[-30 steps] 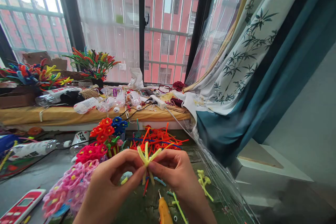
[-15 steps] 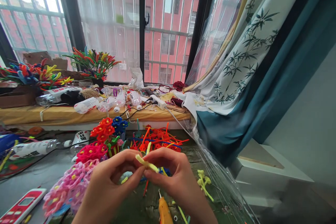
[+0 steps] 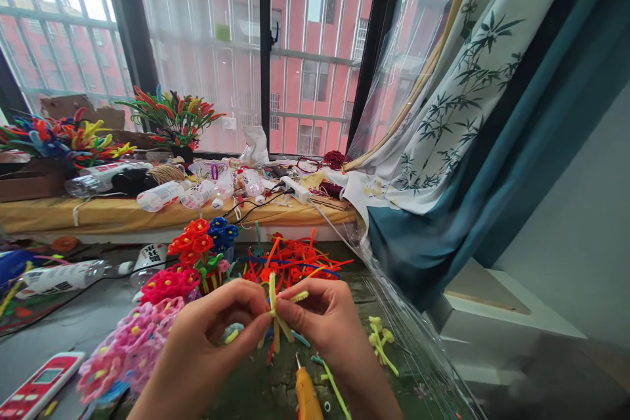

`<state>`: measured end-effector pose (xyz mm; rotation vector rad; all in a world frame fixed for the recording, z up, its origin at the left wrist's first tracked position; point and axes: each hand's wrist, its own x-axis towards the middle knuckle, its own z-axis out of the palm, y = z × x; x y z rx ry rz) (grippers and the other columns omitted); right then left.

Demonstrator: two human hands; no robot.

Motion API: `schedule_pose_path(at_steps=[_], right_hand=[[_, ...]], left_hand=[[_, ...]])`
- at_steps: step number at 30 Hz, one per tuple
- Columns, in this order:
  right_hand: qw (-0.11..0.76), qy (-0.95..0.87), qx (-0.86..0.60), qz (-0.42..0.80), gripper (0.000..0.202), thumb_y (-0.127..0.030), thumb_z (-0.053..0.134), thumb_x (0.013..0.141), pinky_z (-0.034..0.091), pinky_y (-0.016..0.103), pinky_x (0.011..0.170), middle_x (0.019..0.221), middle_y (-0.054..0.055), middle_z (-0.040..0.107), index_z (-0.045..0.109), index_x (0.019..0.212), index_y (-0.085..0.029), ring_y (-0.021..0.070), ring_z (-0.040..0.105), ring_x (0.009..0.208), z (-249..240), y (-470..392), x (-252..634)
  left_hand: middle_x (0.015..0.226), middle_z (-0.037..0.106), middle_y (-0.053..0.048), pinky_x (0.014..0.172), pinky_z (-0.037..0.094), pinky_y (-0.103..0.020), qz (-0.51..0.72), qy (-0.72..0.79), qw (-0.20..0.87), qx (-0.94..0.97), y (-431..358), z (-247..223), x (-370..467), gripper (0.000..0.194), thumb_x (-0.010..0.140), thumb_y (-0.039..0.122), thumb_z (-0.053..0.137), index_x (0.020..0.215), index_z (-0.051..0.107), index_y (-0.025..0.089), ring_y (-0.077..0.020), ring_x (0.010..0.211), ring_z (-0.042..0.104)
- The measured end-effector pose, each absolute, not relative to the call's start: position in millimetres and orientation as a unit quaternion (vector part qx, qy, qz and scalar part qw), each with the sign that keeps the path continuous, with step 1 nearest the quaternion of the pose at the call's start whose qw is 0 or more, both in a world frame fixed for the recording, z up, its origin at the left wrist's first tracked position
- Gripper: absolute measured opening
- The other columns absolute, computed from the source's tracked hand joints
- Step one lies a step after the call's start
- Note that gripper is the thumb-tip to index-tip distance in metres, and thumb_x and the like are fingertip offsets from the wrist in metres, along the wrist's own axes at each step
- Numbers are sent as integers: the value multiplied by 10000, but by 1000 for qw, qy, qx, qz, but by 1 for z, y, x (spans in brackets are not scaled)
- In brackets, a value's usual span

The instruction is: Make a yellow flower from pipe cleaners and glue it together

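Note:
Between my fingertips is a bunch of pale yellow pipe cleaners (image 3: 272, 292), crossed at the middle with short ends sticking out up, right and down. My left hand (image 3: 216, 325) pinches it from the left, thumb against forefinger. From the other side my right hand (image 3: 319, 315) grips it, one yellow end poking out above the forefinger. Below my hands lies a yellow glue gun (image 3: 308, 394), nozzle pointing away from me. Finished-looking yellow pipe-cleaner pieces (image 3: 380, 338) rest to the right of my right hand.
Pink pipe-cleaner flowers (image 3: 130, 348) and red flowers (image 3: 193, 241) stand left of my hands. A heap of red and orange pipe cleaners (image 3: 295, 259) lies behind. A red-and-white device (image 3: 44, 384) sits front left. Plastic bottles (image 3: 73, 277) lie farther left; clear plastic sheeting (image 3: 413, 328) hangs right.
The yellow pipe cleaners have been turned in my fingers: one end now points straight up and others spread downward. Both hands stay close together in nearly the same place.

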<state>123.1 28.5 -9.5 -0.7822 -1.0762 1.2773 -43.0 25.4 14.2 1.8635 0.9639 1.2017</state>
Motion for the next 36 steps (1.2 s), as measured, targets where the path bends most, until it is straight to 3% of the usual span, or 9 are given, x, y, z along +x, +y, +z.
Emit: schedule_pose_path(at_steps=[8, 20, 36], right_hand=[[605, -430, -307, 595, 224, -277, 962, 524, 438, 157, 511, 547, -35, 687, 803, 659, -194, 66, 543, 476, -11, 29, 122], [558, -436, -313, 633, 324, -226, 985, 480, 523, 166, 631, 700, 11, 788, 803, 746, -190, 122, 714, 633, -2, 23, 131], [611, -443, -277, 595, 374, -166, 950, 521, 509, 142, 602, 666, -51, 738, 759, 840, -207, 83, 667, 590, 0, 25, 125]], left_hand=[[703, 620, 19, 508, 456, -154, 445, 388, 346, 729, 28, 16, -44, 128, 836, 275, 690, 735, 642, 211, -105, 577, 551], [665, 629, 28, 493, 443, -149, 459, 392, 312, 734, 28, 16, -42, 115, 816, 270, 685, 723, 665, 204, -99, 553, 551], [621, 659, 32, 512, 461, -155, 502, 389, 256, 729, 32, 10, -41, 119, 796, 299, 721, 716, 694, 215, -113, 549, 594]])
